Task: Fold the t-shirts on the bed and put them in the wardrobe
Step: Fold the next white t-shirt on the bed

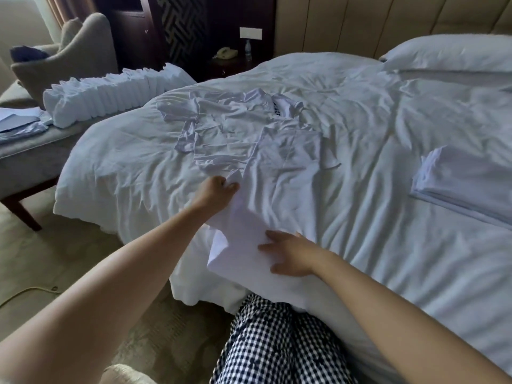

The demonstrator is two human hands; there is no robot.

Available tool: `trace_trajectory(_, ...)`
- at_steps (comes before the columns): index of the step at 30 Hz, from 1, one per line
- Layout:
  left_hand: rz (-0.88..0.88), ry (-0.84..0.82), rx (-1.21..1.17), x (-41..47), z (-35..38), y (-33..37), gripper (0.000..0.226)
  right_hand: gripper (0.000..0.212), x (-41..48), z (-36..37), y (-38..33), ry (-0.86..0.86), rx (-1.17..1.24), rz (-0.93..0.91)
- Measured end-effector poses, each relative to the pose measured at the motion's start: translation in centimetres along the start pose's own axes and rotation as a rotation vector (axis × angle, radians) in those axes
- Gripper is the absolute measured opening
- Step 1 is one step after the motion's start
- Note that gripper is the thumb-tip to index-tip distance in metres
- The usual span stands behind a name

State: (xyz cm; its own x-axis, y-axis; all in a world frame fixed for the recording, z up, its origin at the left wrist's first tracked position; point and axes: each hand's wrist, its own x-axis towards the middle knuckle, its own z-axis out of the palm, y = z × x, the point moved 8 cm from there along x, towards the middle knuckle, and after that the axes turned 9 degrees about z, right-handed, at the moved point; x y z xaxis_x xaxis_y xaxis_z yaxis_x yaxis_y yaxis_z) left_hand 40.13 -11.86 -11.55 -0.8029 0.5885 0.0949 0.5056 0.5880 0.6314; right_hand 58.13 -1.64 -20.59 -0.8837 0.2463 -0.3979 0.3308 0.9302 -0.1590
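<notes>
A white t-shirt point(279, 173) lies lengthwise on the white bed point(360, 245), its near end hanging over the bed's edge. My left hand point(214, 191) grips a bunched fold of its left edge. My right hand point(291, 252) lies flat with spread fingers on the shirt's near end. Further back, other white t-shirts point(221, 126) lie spread and crumpled, one with a dark collar label. A stack of folded white shirts point(465, 181) sits on the bed at the right.
A long row of folded white garments point(110, 92) lies on a grey bench point(25, 159) left of the bed. A grey armchair point(80, 51), dark wooden cabinet point(166, 31) and nightstand with phone point(227, 54) stand behind. A pillow point(448, 54) lies at the far right.
</notes>
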Motion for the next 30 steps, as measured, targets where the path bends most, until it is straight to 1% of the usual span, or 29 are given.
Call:
trace_trajectory(3, 0.013, -0.040, -0.047, -0.9, 2.8, 3.6, 0.040, 0.056, -3.3, 1.0, 3.0, 0.001, 0.063, 0.030)
trace_trajectory(7, 0.028, -0.162, -0.091, -2.3, 7.9, 7.0, 0.025, 0.051, -6.3, 2.0, 5.6, 0.017, 0.141, 0.082)
trace_trajectory(9, -0.012, -0.301, -0.246, -3.4, 11.0, 7.8, 0.014, 0.046, -7.3, 1.9, 6.1, 0.055, 0.191, 0.085)
trace_trajectory(11, -0.062, -0.412, -0.332, -4.6, 12.8, 7.9, 0.019, 0.040, -8.0, 1.8, 6.5, 0.077, 0.248, 0.102)
trace_trajectory(13, -0.036, -0.377, -0.291, -4.3, 12.8, 6.9, 0.026, 0.034, -8.3, 1.5, 6.9, 0.116, 0.309, 0.139)
trace_trajectory(15, 0.008, -0.268, -0.203, -3.6, 11.4, 5.1, 0.026, 0.029, -8.3, 0.3, 7.4, 0.238, 0.346, 0.201)
trace_trajectory(18, 0.084, -0.126, 0.066, -3.6, 8.7, 2.4, 0.025, 0.026, -8.0, -2.4, 7.3, 0.454, 0.434, 0.267)
trace_trajectory(20, 0.176, -0.045, 0.193, -4.1, 7.7, 1.6, 0.024, 0.025, -7.1, -3.7, 6.5, 0.522, 0.497, 0.254)
trace_trajectory(21, 0.238, -0.011, 0.215, -4.3, 7.5, 1.5, 0.025, 0.027, -6.3, -4.2, 6.0, 0.535, 0.510, 0.239)
trace_trajectory(23, 0.346, 0.016, 0.248, -4.4, 7.8, 1.4, 0.028, 0.038, -4.1, -4.6, 4.8, 0.512, 0.478, 0.208)
trace_trajectory(26, 0.450, -0.020, 0.317, -4.1, 9.3, 1.2, 0.038, 0.055, -0.3, -4.4, 3.0, 0.422, 0.403, 0.155)
trace_trajectory(28, 0.509, -0.048, 0.360, -3.8, 10.6, 0.5, 0.045, 0.059, 2.0, -4.0, 2.5, 0.393, 0.318, 0.146)
trace_trajectory(30, 0.596, -0.035, 0.423, -3.7, 11.5, -0.4, 0.051, 0.059, 4.1, -3.0, 2.8, 0.395, 0.212, 0.183)
